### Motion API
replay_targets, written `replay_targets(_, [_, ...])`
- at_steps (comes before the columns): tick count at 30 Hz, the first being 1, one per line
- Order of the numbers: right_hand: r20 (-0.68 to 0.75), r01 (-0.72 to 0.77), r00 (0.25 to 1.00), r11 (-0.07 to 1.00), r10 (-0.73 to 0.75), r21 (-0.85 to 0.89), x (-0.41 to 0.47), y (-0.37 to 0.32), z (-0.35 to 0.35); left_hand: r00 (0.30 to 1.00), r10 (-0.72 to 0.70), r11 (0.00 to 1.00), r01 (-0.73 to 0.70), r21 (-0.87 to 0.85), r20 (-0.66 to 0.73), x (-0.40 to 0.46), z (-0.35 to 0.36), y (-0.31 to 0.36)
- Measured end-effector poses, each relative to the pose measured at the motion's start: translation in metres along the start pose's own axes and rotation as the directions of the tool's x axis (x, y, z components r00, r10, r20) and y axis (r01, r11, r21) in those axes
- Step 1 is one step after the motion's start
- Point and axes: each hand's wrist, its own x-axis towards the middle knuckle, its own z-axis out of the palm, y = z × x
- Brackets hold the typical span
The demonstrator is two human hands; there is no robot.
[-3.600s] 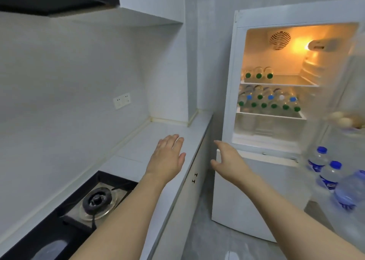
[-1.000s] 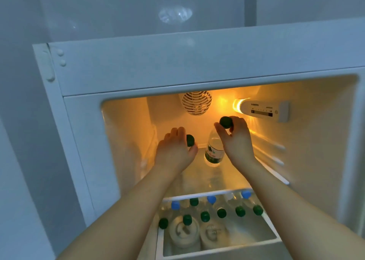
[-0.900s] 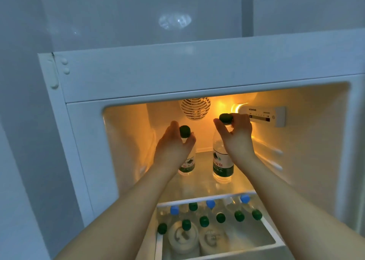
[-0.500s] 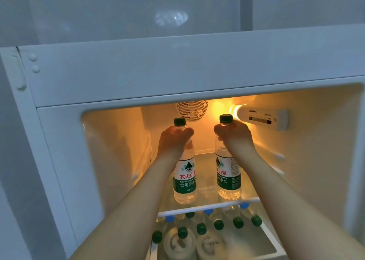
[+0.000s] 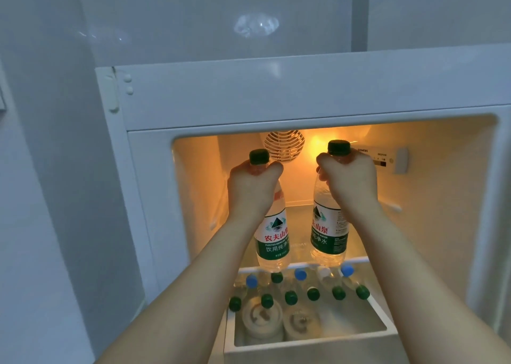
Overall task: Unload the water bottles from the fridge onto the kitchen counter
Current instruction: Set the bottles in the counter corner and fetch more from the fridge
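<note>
Left hand [image 5: 250, 189] and right hand [image 5: 349, 182] each clamp a green-capped bottle's neck – left bottle [image 5: 272, 242], right bottle [image 5: 329, 232] – at the fridge's upper shelf [image 5: 359, 259]; lifting both clear of its front lip looks wisest.

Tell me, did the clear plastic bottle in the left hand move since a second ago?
Yes. The clear plastic green-capped bottle in the left hand came forward from the round white fan vent toward the glass shelf's front edge.

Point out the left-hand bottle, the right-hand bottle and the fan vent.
Left-hand bottle [image 5: 272, 238]: head view, on its label.
Right-hand bottle [image 5: 329, 232]: head view, on its label.
Fan vent [image 5: 287, 145]: head view, on its grille.
</note>
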Motion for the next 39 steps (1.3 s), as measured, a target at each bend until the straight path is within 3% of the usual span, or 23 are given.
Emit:
replay_targets(5, [0.0,0.03,1.0,0.999,-0.03,-0.013,-0.044,-0.025,-0.015,0.997,0.075,0.996,-0.074,0.044,-0.011,-0.042,-0.032,0.018])
replay_targets(15, [0.102,-0.032,0.994,0.997,0.026,0.063,-0.146,-0.076,-0.007,0.999,-0.025,0.997,0.027,0.073,-0.038,-0.133,-0.124,0.038])
replay_targets(25, [0.362,-0.129,0.931,0.968,0.043,0.216,-0.279,-0.136,0.047,0.955,-0.095,0.984,0.133,0.12,-0.283,-0.226,-0.272,0.046])
replay_targets(32, [0.556,-0.221,0.831,0.929,0.02,0.296,-0.356,-0.164,0.11,0.873,-0.085,0.966,0.19,0.174,-0.479,-0.276,-0.364,0.044])
replay_targets(39, [0.781,-0.366,0.624,0.871,-0.032,0.328,-0.421,-0.167,0.167,0.724,-0.009,0.913,0.288,0.29,-0.689,-0.334,-0.422,0.03])
